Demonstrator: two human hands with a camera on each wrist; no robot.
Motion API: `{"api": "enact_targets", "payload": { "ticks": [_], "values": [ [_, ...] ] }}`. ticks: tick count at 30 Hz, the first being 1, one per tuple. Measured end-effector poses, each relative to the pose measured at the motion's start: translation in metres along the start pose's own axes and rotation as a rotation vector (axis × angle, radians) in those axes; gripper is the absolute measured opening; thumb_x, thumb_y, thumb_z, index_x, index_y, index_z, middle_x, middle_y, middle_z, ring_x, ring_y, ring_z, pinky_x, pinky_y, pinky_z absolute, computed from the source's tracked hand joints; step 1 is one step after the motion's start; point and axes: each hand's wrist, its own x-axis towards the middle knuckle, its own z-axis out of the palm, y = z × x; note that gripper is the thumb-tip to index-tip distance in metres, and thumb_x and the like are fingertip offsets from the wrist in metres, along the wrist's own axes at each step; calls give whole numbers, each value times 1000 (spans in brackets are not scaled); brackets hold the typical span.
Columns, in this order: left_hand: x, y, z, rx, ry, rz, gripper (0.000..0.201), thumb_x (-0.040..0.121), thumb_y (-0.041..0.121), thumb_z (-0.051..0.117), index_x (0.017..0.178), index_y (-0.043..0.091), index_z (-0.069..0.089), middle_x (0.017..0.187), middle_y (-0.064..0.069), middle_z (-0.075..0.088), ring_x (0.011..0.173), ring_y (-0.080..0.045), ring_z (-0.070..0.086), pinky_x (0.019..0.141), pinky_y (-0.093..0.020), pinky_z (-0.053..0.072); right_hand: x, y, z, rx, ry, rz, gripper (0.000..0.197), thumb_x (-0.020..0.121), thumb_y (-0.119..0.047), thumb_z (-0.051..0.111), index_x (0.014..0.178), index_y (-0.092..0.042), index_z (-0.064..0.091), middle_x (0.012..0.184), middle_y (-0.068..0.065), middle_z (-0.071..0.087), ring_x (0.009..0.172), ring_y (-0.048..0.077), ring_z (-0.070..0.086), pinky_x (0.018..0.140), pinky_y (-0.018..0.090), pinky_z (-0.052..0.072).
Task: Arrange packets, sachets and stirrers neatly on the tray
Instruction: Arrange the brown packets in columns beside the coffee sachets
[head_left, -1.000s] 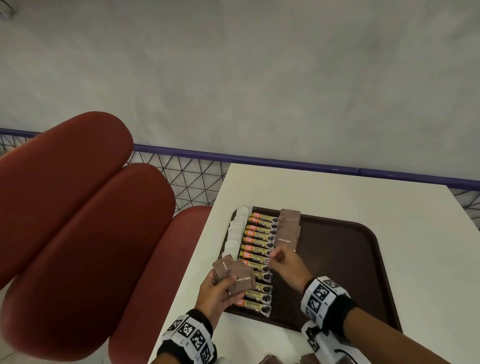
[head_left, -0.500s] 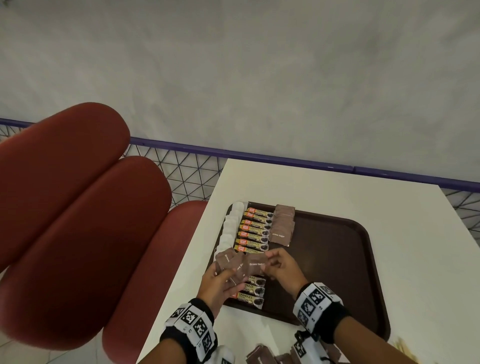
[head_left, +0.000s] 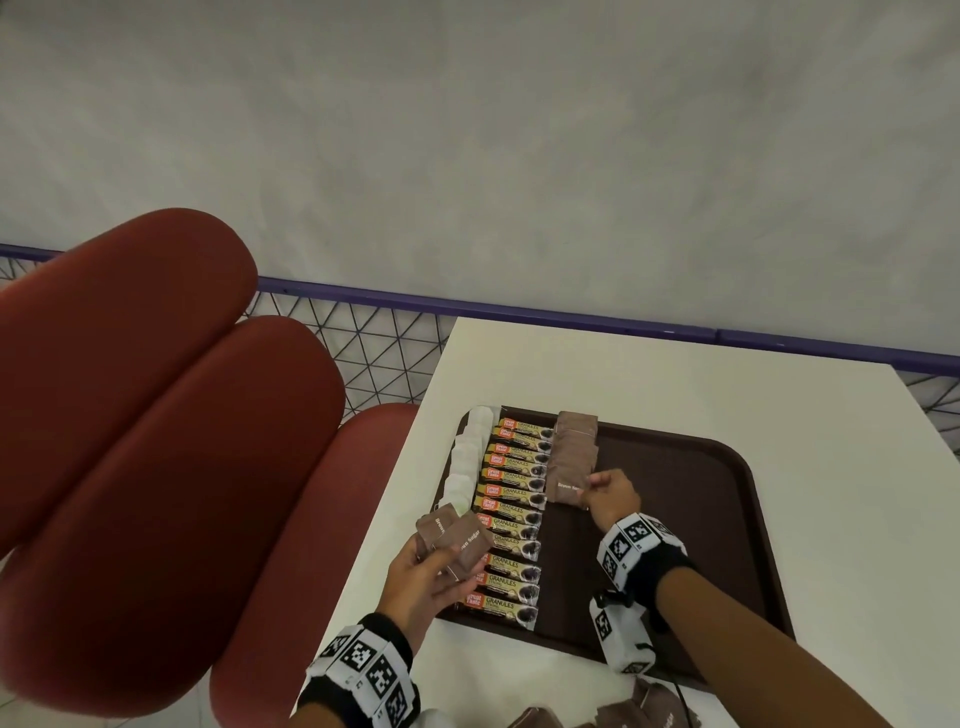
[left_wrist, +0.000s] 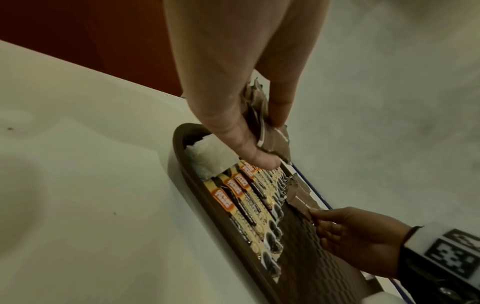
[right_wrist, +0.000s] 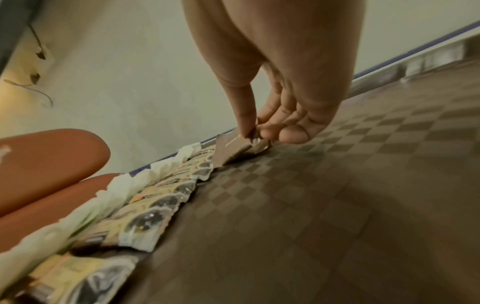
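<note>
On the white desk (head_left: 649, 374) sits a dark brown tray (head_left: 737, 519). Along its 9 o'clock edge runs a column of white sachets (head_left: 467, 457), then a column of coffee packets (head_left: 511, 514), then a shorter column of brown sugar sachets (head_left: 574, 452) — overlapping, reaching from the 12 o'clock edge toward the tray's middle. The right hand (head_left: 613, 496) pinches the nearest sachet of that column (head_left: 566, 486) by its corner, thumb and fingers (right_wrist: 244, 121) curled onto it, the sachet tilted up off the tray. The left hand (head_left: 421, 577) grips a small fan of brown sugar sachets (head_left: 457, 540) above the coffee packets at the tray's 8 o'clock side.
</note>
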Motion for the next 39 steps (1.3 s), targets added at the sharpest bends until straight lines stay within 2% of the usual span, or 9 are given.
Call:
{"api": "enact_targets", "payload": {
  "ticks": [3, 7, 11, 17, 21, 25, 30, 36, 39],
  "values": [
    [2, 0, -3, 11, 22, -3, 33, 91, 2, 52, 122, 14, 53, 114, -18, 65, 102, -36, 64, 79, -39, 55, 4, -1, 3, -47, 13, 29, 10, 87, -8, 55, 94, -11, 49, 107, 19, 62, 84, 30, 57, 73, 33, 45],
    [4, 1, -5, 14, 36, -8, 35, 91, 6, 53, 125, 15, 53, 115, -17, 65, 104, -35, 63, 76, -38, 56, 7, 0, 6, -137, -10, 27, 23, 88, -8, 54, 109, -7, 44, 105, 20, 60, 75, 26, 51, 64, 30, 37],
    [5, 1, -7, 13, 37, -12, 35, 92, 7, 53, 127, 14, 52, 115, -15, 65, 103, -34, 63, 78, -40, 55, 8, 1, 5, -181, -21, 13, 19, 89, -12, 53, 100, -11, 38, 103, 19, 60, 74, 27, 52, 63, 29, 38],
    [2, 3, -1, 2, 30, -9, 35, 92, 1, 50, 124, 14, 53, 115, -13, 65, 103, -32, 63, 74, -37, 55, 3, 0, 1, -204, -4, -44, 39, 81, -17, 67, 108, -6, 41, 113, 19, 57, 102, 36, 57, 79, 38, 48],
    [1, 2, 3, 16, 43, -6, 35, 90, 1, 53, 123, 14, 54, 117, -13, 63, 105, -32, 62, 71, -34, 54, -6, -5, -8, -205, -51, -92, 40, 82, -20, 66, 109, -6, 42, 115, 17, 55, 104, 33, 55, 81, 35, 45],
    [-2, 3, 9, 31, 31, 11, 34, 89, 1, 56, 117, 18, 55, 112, -9, 65, 104, -31, 61, 73, -34, 53, -25, -12, -9, -143, -196, -152, 25, 85, -20, 63, 98, -15, 43, 106, 7, 55, 91, 20, 53, 75, 27, 40],
    [-6, 3, 16, 51, 16, 27, 37, 88, 1, 56, 121, 19, 53, 113, -8, 65, 102, -27, 62, 74, -33, 52, -58, -22, -6, -59, -450, -291, 28, 88, -21, 60, 111, -5, 54, 82, -5, 50, 75, 7, 48, 63, 12, 38],
    [-9, 3, 24, 59, 7, 35, 40, 87, 1, 58, 124, 16, 52, 112, -9, 65, 100, -26, 63, 73, -33, 52, -80, -19, 3, -6, -713, -280, 40, 84, -20, 66, 119, -10, 50, 86, 1, 52, 80, 11, 52, 68, 17, 43],
    [-10, 2, 27, 58, -8, 35, 39, 88, 1, 57, 123, 17, 53, 111, -8, 66, 99, -24, 64, 72, -32, 52, -83, -17, 5, -12, -739, -318, 24, 80, -12, 69, 100, -13, 55, 85, -1, 54, 75, 8, 50, 67, 18, 43]
  ]
}}
